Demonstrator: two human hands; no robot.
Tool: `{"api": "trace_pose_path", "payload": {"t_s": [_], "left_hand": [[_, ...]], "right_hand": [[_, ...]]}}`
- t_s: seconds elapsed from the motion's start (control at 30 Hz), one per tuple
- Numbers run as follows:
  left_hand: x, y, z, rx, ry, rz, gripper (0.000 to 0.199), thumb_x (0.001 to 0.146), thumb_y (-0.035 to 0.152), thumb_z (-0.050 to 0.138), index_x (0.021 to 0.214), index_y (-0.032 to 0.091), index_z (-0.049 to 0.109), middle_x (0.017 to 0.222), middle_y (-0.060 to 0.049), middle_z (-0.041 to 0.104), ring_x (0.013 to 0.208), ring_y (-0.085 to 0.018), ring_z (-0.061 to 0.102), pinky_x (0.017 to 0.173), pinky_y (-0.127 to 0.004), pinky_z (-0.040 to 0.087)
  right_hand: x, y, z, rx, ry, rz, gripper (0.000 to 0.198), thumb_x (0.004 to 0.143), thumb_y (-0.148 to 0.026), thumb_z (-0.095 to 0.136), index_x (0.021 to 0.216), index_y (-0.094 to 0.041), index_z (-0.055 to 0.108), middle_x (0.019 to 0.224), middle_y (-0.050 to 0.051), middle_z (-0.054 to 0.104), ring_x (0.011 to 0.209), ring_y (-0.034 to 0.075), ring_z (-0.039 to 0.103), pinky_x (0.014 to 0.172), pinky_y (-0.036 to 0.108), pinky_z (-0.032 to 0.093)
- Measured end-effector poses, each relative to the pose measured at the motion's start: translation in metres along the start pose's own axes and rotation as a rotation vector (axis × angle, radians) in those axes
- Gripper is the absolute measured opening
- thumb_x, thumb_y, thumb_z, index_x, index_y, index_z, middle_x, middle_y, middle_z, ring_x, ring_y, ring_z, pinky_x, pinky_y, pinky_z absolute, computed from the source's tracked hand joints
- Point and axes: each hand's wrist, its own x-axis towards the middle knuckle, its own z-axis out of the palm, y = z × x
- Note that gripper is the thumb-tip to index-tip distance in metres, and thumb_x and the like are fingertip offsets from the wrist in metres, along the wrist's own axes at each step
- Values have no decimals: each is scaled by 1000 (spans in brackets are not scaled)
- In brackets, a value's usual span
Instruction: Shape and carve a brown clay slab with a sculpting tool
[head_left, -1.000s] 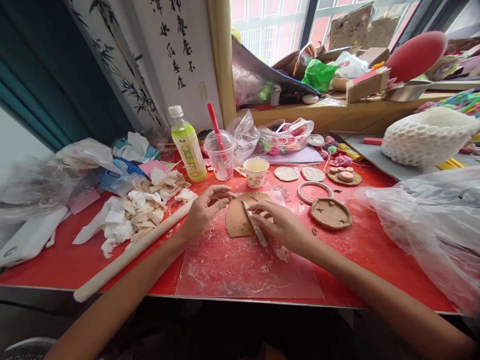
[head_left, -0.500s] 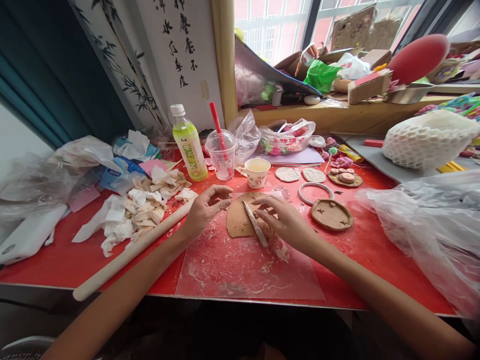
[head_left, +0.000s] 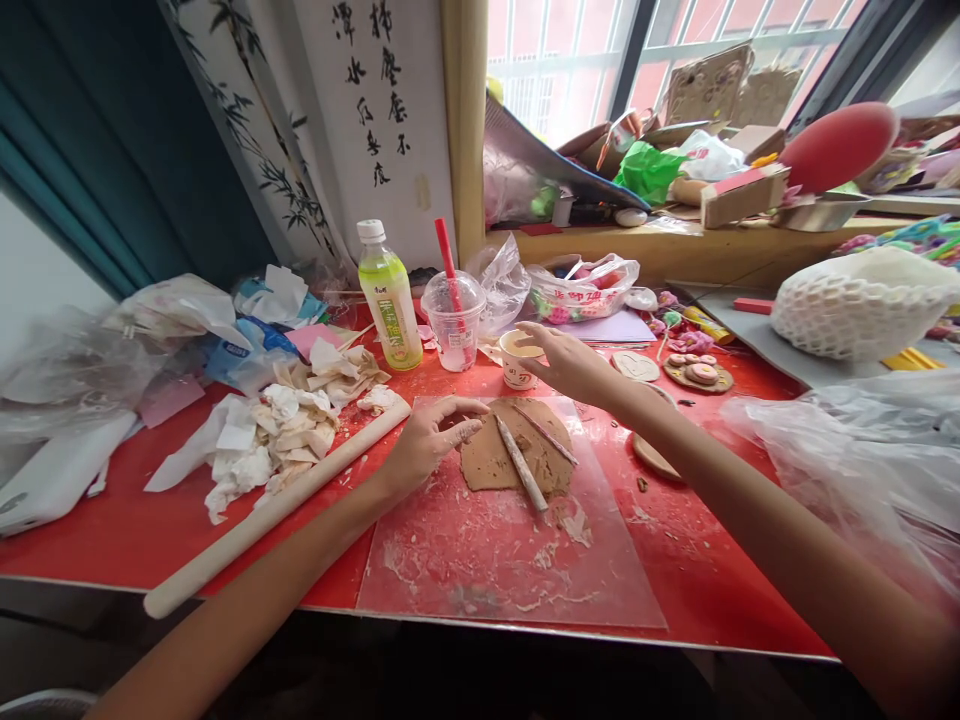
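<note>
My right hand [head_left: 564, 362] is at the small paper cup [head_left: 517, 372], its fingers apart over the rim; whether the fingertips touch the cup or its contents I cannot tell. My left hand [head_left: 439, 440] hovers at the left edge of a flat brown clay slab [head_left: 484, 465], fingers curved and apart from the thumb, holding nothing. On the slab lie a pale, clay-smeared modelling tool [head_left: 521, 465] and a thinner stick [head_left: 546, 432]. Under the slab is a clear plastic sheet [head_left: 480, 570] with clay scraps. A round clay dish [head_left: 654, 458] is partly hidden by my right forearm.
A long rolling pin [head_left: 277, 510] lies left of the sheet, beside crumpled tissues [head_left: 274, 430]. Behind stand a drink bottle [head_left: 391, 310] and a plastic cup [head_left: 454, 335] with a red straw. Plastic bags [head_left: 862, 450] spread at the right, near decorated clay discs [head_left: 697, 373].
My right hand has moved from over the clay slab up to the paper cup, uncovering the thin stick. My left hand stays by the slab's left edge. The view has shifted slightly.
</note>
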Motion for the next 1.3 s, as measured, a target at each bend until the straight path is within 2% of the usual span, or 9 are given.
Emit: {"api": "trace_pose_path", "payload": {"t_s": [0.23,0.4,0.57,0.7,0.83,1.0,1.1,1.2,1.3], "left_hand": [[-1,0,0,19,10,16,20,82,30,57,99,19,62,89,-1,63,74,-10,54,63,-21,42],[0,1,-2,168,19,136,17,83,30,58,95,22,66,93,-1,61,85,-13,55,77,-25,42],[-1,-1,-2,156,51,85,23,84,32,55,103,22,65,97,-3,59,77,-12,56,67,-23,45],[-1,1,0,92,67,21,26,84,36,53,103,21,64,91,-2,62,64,-9,54,58,-21,44],[0,2,2,21,74,-26,27,82,38,56,100,20,63,88,-1,63,64,-9,53,58,-21,46],[3,-1,1,-242,49,-121,25,79,34,61,99,19,61,89,-1,61,66,-8,53,57,-19,46],[4,-1,-1,-385,26,-185,25,76,33,65,96,18,62,90,-2,62,65,-6,53,58,-18,45],[5,-1,-3,-446,-3,-226,27,74,32,68,96,17,63,90,-2,62,65,-5,54,59,-17,45],[6,-1,-3,-480,-30,-254,30,72,31,70,97,16,64,89,-3,63,65,-6,55,60,-18,46]], "right_hand": [[-1,2,7,-98,-33,-28,43,88,-32,41,123,-8,47,117,19,59,104,31,57,84,43,42],[-2,2,7,-130,-50,-47,37,87,-31,42,117,-11,52,117,17,60,104,30,57,86,42,42],[-3,0,6,-125,-10,-44,39,88,-32,41,120,-12,50,116,17,60,104,29,57,85,42,43],[-6,-6,5,-96,47,-49,40,89,-32,40,123,-12,48,118,17,59,108,28,55,87,44,43],[-10,-8,3,-57,101,-61,41,88,-27,41,126,-12,45,118,16,60,110,28,54,88,46,43],[-21,-20,-6,6,176,-72,35,89,-23,40,121,-14,49,108,12,65,103,23,58,88,42,45],[-38,-41,-9,45,239,-91,34,90,-21,38,122,-15,47,115,11,61,111,19,53,93,38,43],[-56,-62,-5,109,170,-236,36,89,-19,41,124,-14,47,124,12,56,119,18,48,99,36,41],[-66,-72,3,108,90,-257,42,89,-19,40,131,-16,41,130,12,51,124,19,43,101,40,39]]}}
